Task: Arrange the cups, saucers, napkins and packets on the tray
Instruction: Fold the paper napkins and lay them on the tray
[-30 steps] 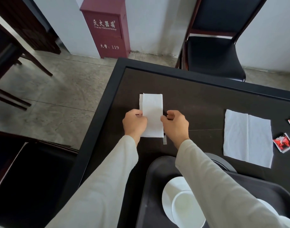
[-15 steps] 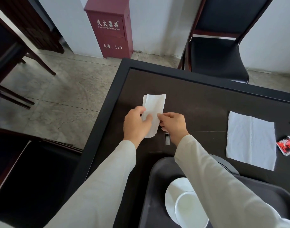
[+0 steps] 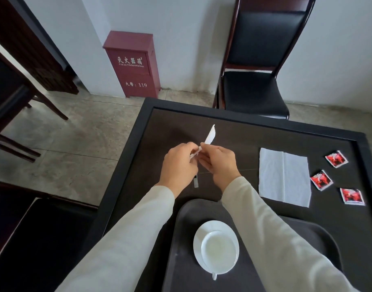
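My left hand (image 3: 179, 165) and my right hand (image 3: 217, 162) together pinch a folded white napkin (image 3: 210, 136), held up on edge above the dark table (image 3: 244, 140). A second white napkin (image 3: 284, 178) lies flat on the table to the right. Three red packets lie right of it: one at the back (image 3: 336, 159), one in the middle (image 3: 321, 179), one nearest (image 3: 352, 196). Close to me a dark tray (image 3: 181, 249) holds a white cup (image 3: 220, 250) on a white saucer (image 3: 206, 228). My right sleeve hides the tray's right part.
A small grey strip (image 3: 195, 182) lies on the table under my left wrist. A black chair (image 3: 256, 85) stands at the table's far side, a red fire-extinguisher box (image 3: 132, 66) against the wall. Another dark table and chair are at the left.
Both hands have lifted the folded napkin off the table and turned it on edge. The view has pulled back, bringing all three packets into sight.
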The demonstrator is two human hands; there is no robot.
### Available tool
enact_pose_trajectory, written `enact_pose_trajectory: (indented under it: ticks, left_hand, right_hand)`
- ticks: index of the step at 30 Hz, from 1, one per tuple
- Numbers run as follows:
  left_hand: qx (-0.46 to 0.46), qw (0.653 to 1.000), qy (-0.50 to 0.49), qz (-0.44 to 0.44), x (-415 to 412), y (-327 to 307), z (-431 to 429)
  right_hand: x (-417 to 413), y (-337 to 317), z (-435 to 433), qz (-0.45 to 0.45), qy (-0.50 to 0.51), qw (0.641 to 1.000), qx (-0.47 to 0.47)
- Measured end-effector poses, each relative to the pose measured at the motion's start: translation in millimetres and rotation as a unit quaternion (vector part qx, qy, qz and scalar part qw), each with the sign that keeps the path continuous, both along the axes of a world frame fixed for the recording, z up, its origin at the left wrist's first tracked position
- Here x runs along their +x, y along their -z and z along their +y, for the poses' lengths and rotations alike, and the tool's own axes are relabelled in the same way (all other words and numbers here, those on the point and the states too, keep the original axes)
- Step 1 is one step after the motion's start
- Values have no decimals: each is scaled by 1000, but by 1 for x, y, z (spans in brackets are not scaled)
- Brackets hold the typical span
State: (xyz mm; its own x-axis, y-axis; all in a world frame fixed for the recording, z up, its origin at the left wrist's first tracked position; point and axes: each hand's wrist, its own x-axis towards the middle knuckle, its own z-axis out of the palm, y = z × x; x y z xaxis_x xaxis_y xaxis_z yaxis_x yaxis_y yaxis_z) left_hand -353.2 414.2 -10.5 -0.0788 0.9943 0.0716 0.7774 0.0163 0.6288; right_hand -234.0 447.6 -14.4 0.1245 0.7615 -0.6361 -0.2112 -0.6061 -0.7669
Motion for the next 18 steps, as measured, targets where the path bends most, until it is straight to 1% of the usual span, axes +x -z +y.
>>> enact_pose_trajectory:
  ticks: [5,9,11,15,18]
  left_hand:
    - [42,999,14,-1,26,-49,-6]
    - [41,998,52,2,65,-95,-22]
    - [40,997,68,-5,85,-116,-30]
    - [9,990,125,-68,119,-161,-51]
    - [-11,981,143,-129,138,-192,-71]
  right_hand:
    - [33,-34,-13,16,-15,999,39]
    - [75,-56,-42,42,-9,997,67]
    - [95,-67,-56,33,1,996,77]
    - [138,-92,-84,-15,6,992,127]
    - [174,-108,-106,2,-28,987,156]
